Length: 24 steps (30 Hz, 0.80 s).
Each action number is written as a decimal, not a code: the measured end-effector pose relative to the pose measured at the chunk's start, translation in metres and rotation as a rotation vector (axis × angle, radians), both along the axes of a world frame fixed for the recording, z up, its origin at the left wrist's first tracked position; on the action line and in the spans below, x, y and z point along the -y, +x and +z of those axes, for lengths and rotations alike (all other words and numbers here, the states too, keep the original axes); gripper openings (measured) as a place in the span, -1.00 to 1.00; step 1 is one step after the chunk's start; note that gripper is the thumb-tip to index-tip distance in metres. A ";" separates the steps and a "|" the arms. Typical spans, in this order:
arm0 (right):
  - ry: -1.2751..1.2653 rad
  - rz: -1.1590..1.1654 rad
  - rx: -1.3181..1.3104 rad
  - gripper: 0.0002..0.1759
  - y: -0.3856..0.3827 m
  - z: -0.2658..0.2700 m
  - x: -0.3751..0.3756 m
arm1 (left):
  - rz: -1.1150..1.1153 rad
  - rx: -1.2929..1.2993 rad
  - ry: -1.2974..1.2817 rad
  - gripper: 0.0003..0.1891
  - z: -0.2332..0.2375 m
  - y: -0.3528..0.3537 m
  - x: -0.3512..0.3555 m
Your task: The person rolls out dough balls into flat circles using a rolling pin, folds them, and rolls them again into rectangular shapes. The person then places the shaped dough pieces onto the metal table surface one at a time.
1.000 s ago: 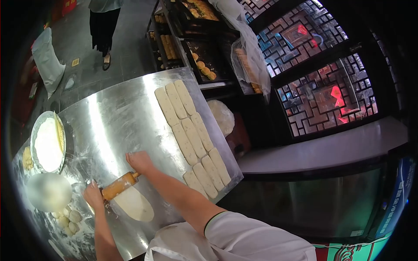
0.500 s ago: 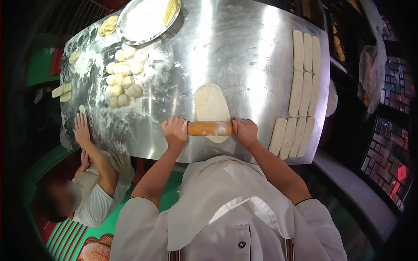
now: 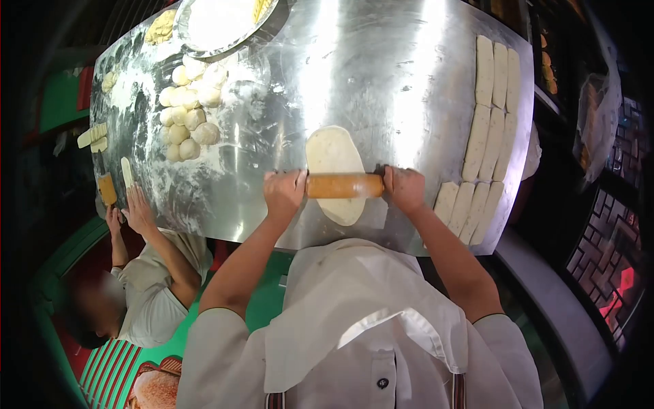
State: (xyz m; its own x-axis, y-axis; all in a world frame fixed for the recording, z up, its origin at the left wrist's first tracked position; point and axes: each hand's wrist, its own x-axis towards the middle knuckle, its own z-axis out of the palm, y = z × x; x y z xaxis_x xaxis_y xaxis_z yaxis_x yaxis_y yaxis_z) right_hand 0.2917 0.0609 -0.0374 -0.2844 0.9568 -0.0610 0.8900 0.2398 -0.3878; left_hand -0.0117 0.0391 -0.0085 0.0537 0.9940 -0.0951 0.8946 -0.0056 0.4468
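A wooden rolling pin [image 3: 345, 185] lies across a flat oval of dough [image 3: 334, 148] on the steel table. My left hand [image 3: 285, 189] is closed round the pin's left handle, and my right hand [image 3: 405, 187] grips the right one. Dough shows both beyond the pin and on my side of it. The handles themselves are mostly hidden by my fingers.
Rows of long dough strips [image 3: 484, 143] lie along the table's right side. Floured dough balls [image 3: 192, 119] sit left of centre, below a round metal basin [image 3: 231, 48]. At the left edge a co-worker [image 3: 153, 290] holds a small rolling pin [image 3: 107, 189] beside a dough strip [image 3: 127, 172].
My hands and the rolling pin have moved away from me over the dough, toward its middle. The co-worker's small rolling pin has come into view. The whole view has shifted slightly.
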 end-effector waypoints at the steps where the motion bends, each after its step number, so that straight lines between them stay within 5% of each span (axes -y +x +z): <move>1: 0.041 0.032 0.048 -0.65 -0.002 0.002 -0.028 | 0.063 -0.047 -0.020 -0.69 -0.009 0.004 -0.027; 4: 0.222 0.135 0.211 -0.58 0.000 -0.019 -0.108 | 0.186 -0.128 -0.076 -0.62 -0.007 0.010 -0.109; 9: 0.125 0.045 0.174 -0.52 -0.005 -0.022 -0.173 | 0.253 -0.134 -0.045 -0.64 -0.008 0.013 -0.167; 13: 0.022 0.082 0.146 -0.59 0.010 -0.023 -0.098 | 0.137 -0.058 0.144 -0.77 -0.006 0.018 -0.102; 20: -0.107 0.099 0.040 -0.75 0.036 0.010 0.057 | -0.027 -0.060 -0.060 -0.84 0.003 0.032 0.073; 24: -0.146 0.139 -0.020 -0.72 0.038 0.014 0.088 | -0.030 0.098 -0.188 -0.87 0.013 0.027 0.105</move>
State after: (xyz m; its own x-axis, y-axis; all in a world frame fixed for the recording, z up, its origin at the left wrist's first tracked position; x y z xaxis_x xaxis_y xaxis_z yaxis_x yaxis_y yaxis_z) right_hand 0.3301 -0.0269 -0.0236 -0.4160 0.8895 -0.1889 0.8439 0.3002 -0.4447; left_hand 0.0151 -0.0660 0.0049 0.1014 0.9570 -0.2718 0.8477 0.0599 0.5271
